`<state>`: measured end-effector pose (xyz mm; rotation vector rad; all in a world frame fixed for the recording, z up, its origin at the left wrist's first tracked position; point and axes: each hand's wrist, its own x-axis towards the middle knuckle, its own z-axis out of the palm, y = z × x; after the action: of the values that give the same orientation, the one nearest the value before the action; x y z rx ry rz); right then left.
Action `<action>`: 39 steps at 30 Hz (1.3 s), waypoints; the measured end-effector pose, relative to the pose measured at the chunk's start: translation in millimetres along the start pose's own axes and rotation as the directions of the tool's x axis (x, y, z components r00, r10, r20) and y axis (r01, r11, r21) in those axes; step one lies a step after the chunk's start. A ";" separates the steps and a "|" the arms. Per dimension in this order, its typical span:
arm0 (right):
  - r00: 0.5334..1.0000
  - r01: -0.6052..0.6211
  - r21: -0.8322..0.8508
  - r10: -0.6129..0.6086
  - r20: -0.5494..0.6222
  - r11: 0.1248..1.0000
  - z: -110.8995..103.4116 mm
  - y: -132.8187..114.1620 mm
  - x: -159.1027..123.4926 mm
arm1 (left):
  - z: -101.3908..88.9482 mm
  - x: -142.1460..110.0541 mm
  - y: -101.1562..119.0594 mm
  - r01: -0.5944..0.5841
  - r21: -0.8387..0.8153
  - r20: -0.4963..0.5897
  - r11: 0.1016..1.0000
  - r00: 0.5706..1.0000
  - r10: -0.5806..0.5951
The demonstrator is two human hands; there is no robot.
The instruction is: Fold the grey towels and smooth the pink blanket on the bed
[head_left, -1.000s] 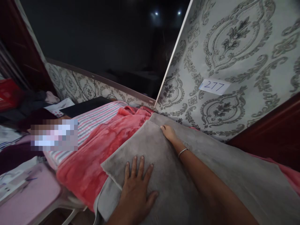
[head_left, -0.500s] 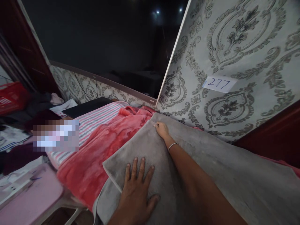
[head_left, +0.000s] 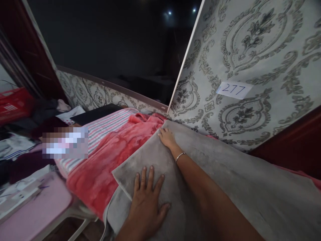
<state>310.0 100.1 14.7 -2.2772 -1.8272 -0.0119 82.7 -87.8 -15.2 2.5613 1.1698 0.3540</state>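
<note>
A grey plush blanket (head_left: 225, 167) lies with its left end folded over, and the folded flap (head_left: 135, 160) has a corner pointing left. On the near part of this flap my left hand (head_left: 146, 201) rests flat, fingers spread. My right hand (head_left: 167, 137), with a silver bangle at the wrist, lies on the flap near its far edge, fingers stretched out and holding nothing. Partly beneath the grey one is a red plush blanket (head_left: 92, 174), which lies on a pink, white and grey striped cloth (head_left: 110, 125).
A large dark TV screen (head_left: 112, 43) hangs on the patterned wall, beside a paper marked 277 (head_left: 234, 90). Left are a pink table (head_left: 50, 204) with a white object on it, heaped clothes and a red bag (head_left: 15, 103). A blurred patch hides part of the striped cloth.
My right hand has let go of a pinch of the grey blanket, opened and moved slightly left. My left hand has stayed flat in place. The view has shifted slightly.
</note>
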 end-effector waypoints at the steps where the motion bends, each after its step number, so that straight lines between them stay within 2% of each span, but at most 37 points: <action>1: 1.000 -0.004 -0.014 0.005 0.013 1.000 2.2 -1.0 0.0 | 0.2 -0.6 0.1 0.013 0.001 -0.011 1.000 1.000 -0.013; 5: 0.996 -0.080 -0.020 0.080 0.034 0.997 4.3 -5.9 0.5 | 1.9 -1.4 -0.5 0.028 0.009 -0.043 1.000 0.999 -0.028; 8: 0.995 -0.103 -0.015 0.103 -0.007 0.995 3.9 -12.4 -6.4 | 4.2 -1.1 -1.5 0.024 0.011 -0.061 1.000 0.998 -0.023; 11: 1.000 -0.027 -0.009 0.027 -0.010 1.000 7.9 -16.8 -19.4 | 6.6 -0.1 -1.4 0.025 0.018 -0.085 1.000 0.996 -0.023; 13: 0.997 0.030 -0.002 -0.029 0.065 1.000 10.6 -18.1 -25.4 | 7.7 0.7 -0.8 0.025 0.033 -0.099 0.999 0.995 -0.021; 15: 0.991 0.036 0.006 -0.036 0.131 0.999 9.9 -19.6 -26.4 | 8.4 1.4 -0.5 0.029 0.055 -0.116 0.998 0.993 -0.022; 18: 0.983 0.037 0.027 -0.042 0.181 0.999 0.7 -22.0 -24.5 | 8.8 2.6 -1.3 0.030 0.104 -0.142 0.994 0.990 -0.016; 21: 0.971 0.095 0.061 -0.106 0.213 0.994 -13.0 -17.1 -34.9 | 8.2 5.1 -2.9 0.022 0.152 -0.160 0.988 0.987 0.003; 24: 0.969 0.118 0.065 -0.129 0.212 0.991 -23.7 5.0 -67.2 | 6.8 8.2 -3.3 0.013 0.178 -0.180 0.984 0.983 0.020; 27: 0.978 0.070 0.029 -0.074 0.196 0.997 -35.0 49.2 -111.9 | 4.4 10.1 -1.8 0.010 0.196 -0.188 0.981 0.982 0.028; 29: 0.981 -0.054 -0.039 0.060 0.182 0.998 -46.0 86.3 -141.4 | 1.8 10.5 -0.3 0.012 0.220 -0.183 0.975 0.983 0.029; 33: 0.934 -0.322 -0.133 0.338 0.114 0.937 -70.0 146.1 -201.1 | -4.5 10.4 2.1 0.001 0.276 -0.177 0.961 0.983 0.050; 36: 0.915 -0.389 -0.123 0.398 0.063 0.913 -81.2 160.3 -253.8 | -7.7 11.7 3.0 -0.023 0.285 -0.166 0.958 0.983 0.073; 39: 0.928 -0.349 -0.068 0.355 0.110 0.935 -85.3 158.7 -307.6 | -10.5 15.3 3.6 -0.032 0.282 -0.161 0.959 0.984 0.080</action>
<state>404.8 -243.3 27.2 -2.6599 -1.4530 0.1451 91.3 -76.6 -2.7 2.8607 1.2895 0.4598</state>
